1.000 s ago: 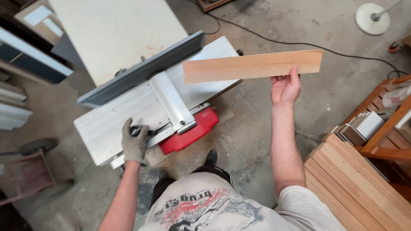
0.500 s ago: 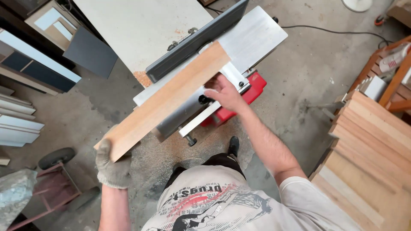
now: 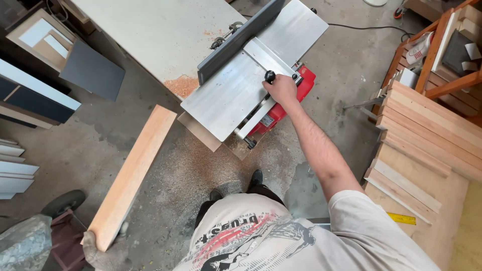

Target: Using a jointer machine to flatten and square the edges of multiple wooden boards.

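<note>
Left hand (image 3: 103, 256) (gloved) holds board (image 3: 133, 173); right hand (image 3: 281, 89) grips jointer knob (image 3: 270, 76).

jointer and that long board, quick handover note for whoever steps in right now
Left hand, in a grey work glove, has a grip on the near end of the long pale wooden board, held off to the left, clear of the machine.
Right hand, bare, rests at the black knob on the grey metal jointer with red base.
Done: board off the tables. Sawdust lies on the concrete floor.
Left: nothing on the tables; the stack of wooden boards waits at right.
</note>
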